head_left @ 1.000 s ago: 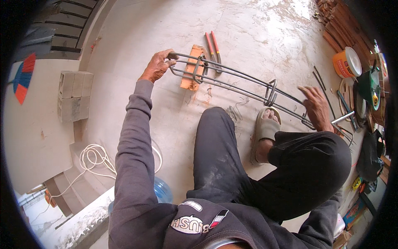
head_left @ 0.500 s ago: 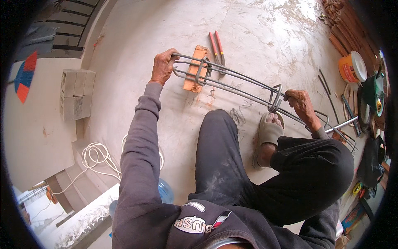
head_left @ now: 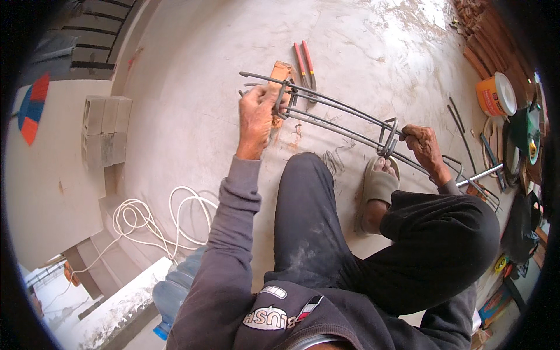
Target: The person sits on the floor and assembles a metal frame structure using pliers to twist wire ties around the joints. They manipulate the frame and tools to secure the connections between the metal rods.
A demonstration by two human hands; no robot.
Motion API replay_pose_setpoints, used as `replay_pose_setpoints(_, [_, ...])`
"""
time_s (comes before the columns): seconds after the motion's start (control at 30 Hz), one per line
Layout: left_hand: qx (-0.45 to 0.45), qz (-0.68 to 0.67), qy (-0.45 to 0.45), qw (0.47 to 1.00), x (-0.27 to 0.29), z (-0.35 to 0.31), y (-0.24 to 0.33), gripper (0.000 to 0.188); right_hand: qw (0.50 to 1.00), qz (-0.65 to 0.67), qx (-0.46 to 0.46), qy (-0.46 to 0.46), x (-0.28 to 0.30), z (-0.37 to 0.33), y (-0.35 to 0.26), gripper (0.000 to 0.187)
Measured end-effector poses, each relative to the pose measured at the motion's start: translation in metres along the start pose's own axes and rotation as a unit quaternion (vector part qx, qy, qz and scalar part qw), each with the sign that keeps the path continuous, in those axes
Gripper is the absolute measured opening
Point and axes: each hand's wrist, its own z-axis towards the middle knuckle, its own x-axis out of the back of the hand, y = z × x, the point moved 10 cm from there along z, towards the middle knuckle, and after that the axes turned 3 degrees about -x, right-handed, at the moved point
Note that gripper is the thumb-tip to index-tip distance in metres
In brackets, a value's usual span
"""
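Observation:
A long rebar cage (head_left: 335,125) of dark bars with square stirrups slants across the floor in front of me. My left hand (head_left: 256,116) is at its left end, fingers closed at the left stirrup (head_left: 284,99); the exact grip is partly hidden by the hand itself. Near the right-hand stirrup (head_left: 387,138), my right hand (head_left: 424,150) is closed around the cage's bars. Under the left end lies an orange brick (head_left: 282,71). Red-handled cutting pliers (head_left: 304,67) rest on the floor just beyond the cage.
Loose wire pieces (head_left: 333,162) lie by my sandalled foot (head_left: 380,189). At the right are an orange bucket (head_left: 493,95), loose rods (head_left: 462,133) and stacked roof tiles (head_left: 487,44). Grey blocks (head_left: 107,133), a white cable (head_left: 137,219) and a blue water bottle (head_left: 175,291) are to the left.
My left hand has let go of the cage's left bar end and moved right to the left stirrup. My right hand and the cage have stayed nearly in place.

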Motion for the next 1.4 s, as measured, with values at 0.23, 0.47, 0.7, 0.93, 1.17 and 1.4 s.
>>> replay_pose_setpoints(0.23, [0.064, -0.122, 0.011, 0.990, -0.014, 0.011, -0.023, 0.017, 0.998, 0.054, -0.017, -0.018, 0.000, 0.002, 0.001, 0.019])
replay_pose_setpoints(0.47, [0.030, -0.063, 0.030, 0.997, -0.016, 0.008, -0.017, 0.014, 0.997, 0.064, -0.037, -0.013, -0.001, 0.002, 0.011, 0.020])
replay_pose_setpoints(0.7, [-0.001, -0.133, 0.081, 0.988, -0.009, 0.010, -0.018, 0.013, 0.999, 0.046, -0.021, 0.005, -0.002, 0.008, -0.001, 0.020])
replay_pose_setpoints(0.93, [-0.001, -0.132, 0.079, 0.988, -0.005, 0.010, -0.021, 0.014, 0.999, 0.037, 0.003, -0.003, -0.002, 0.009, -0.012, 0.019])
replay_pose_setpoints(1.17, [-0.023, -0.100, 0.063, 0.993, -0.007, 0.010, -0.015, 0.016, 1.000, 0.021, -0.018, -0.004, -0.002, 0.009, -0.014, 0.020])
replay_pose_setpoints(1.4, [-0.036, -0.049, 0.066, 0.996, -0.006, 0.007, -0.010, 0.016, 1.000, 0.022, 0.007, -0.003, -0.004, 0.008, -0.016, 0.019])
